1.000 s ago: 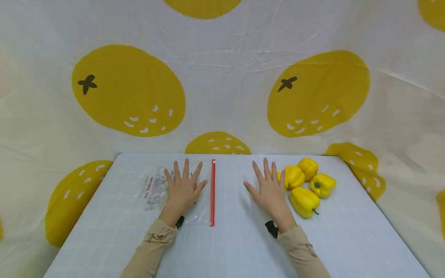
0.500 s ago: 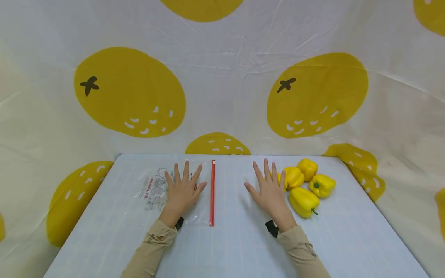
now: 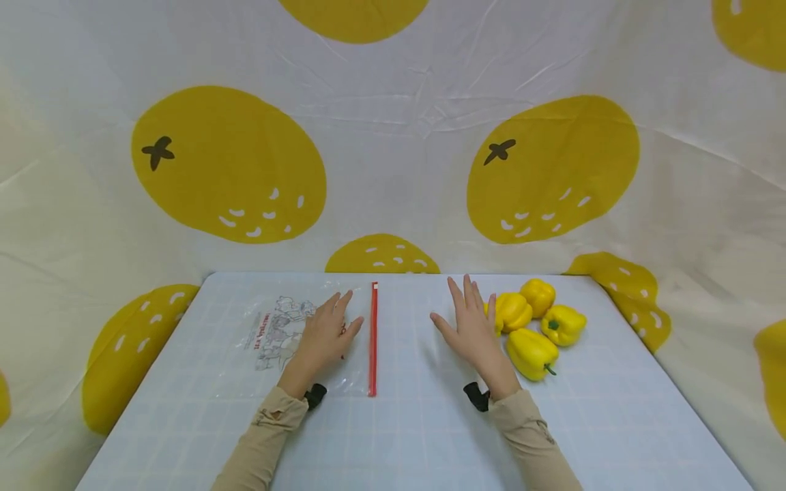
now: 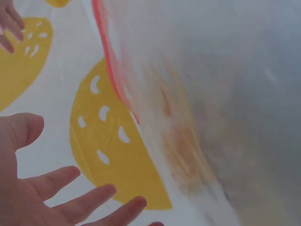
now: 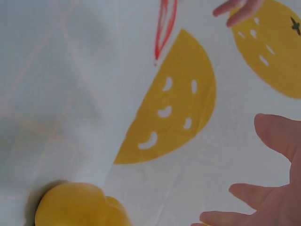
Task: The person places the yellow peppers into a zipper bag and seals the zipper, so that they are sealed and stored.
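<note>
Under left hand (image 3: 322, 335) — flat clear zip bag (image 3: 288, 334), nothing inside.

A white backdrop cloth (image 3: 399, 136) printed with yellow oranges surrounds the gridded table (image 3: 417, 436).

Orange-print cloth backdrop (image 3: 393, 150), gridded table (image 3: 417, 436)

Staged recording booth: orange-print backdrop cloth (image 3: 393, 136)
</note>
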`<state>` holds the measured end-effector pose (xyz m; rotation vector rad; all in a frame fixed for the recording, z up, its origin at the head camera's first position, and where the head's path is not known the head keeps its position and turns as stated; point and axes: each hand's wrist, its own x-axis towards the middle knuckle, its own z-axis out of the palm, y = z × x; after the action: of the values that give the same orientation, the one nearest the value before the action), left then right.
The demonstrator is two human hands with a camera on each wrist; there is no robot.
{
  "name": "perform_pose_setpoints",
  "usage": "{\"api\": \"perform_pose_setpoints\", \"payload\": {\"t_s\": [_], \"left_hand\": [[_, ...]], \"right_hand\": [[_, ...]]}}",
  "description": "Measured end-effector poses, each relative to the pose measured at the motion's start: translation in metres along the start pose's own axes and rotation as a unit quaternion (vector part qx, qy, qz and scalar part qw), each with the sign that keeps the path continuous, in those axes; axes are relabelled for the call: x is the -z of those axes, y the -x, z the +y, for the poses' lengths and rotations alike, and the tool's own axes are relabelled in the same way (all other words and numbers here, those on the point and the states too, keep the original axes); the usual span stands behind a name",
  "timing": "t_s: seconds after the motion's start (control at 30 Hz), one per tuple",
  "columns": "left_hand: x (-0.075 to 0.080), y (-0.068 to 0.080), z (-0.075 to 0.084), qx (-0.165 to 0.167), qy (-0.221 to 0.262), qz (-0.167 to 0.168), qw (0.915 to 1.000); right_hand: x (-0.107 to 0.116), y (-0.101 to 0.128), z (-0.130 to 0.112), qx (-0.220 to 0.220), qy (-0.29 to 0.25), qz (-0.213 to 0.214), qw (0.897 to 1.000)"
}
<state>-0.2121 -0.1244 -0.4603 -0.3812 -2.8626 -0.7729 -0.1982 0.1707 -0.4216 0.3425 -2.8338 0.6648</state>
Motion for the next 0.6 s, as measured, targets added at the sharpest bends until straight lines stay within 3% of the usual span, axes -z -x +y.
{"api": "perform_pose_setpoints", "payload": {"t_s": [0.1, 0.17, 0.23, 0.3, 0.4, 0.47, 0.5, 0.6], "left_hand": [[-0.001, -0.002, 0.0, 0.006, 0.094, 0.014, 0.9954], [-0.002, -0.004, 0.001, 0.02, 0.165, 0.026, 0.9858], [-0.001, -0.006, 0.003, 0.047, 0.232, 0.035, 0.9709], [-0.002, -0.009, 0.004, 0.087, 0.31, 0.033, 0.9463], [-0.006, -0.016, 0.007, 0.16, 0.426, 0.024, 0.8904], [-0.01, -0.021, 0.009, 0.191, 0.473, 0.026, 0.8598], [-0.012, -0.023, 0.011, 0.199, 0.485, 0.03, 0.8514], [-0.021, -0.026, 0.016, 0.197, 0.477, 0.048, 0.8551]], "right_hand": [[0.004, -0.006, -0.003, -0.002, -0.079, 0.008, 0.997], [0.007, -0.009, -0.007, -0.011, -0.14, 0.013, 0.99], [0.01, -0.013, -0.01, -0.026, -0.199, 0.017, 0.979], [0.01, -0.017, -0.013, -0.046, -0.253, 0.019, 0.966], [0.007, -0.025, -0.018, -0.079, -0.343, 0.028, 0.935], [0.002, -0.03, -0.022, -0.098, -0.403, 0.032, 0.909], [-0.002, -0.033, -0.024, -0.108, -0.427, 0.034, 0.897], [-0.015, -0.039, -0.028, -0.135, -0.495, 0.026, 0.858]]}}
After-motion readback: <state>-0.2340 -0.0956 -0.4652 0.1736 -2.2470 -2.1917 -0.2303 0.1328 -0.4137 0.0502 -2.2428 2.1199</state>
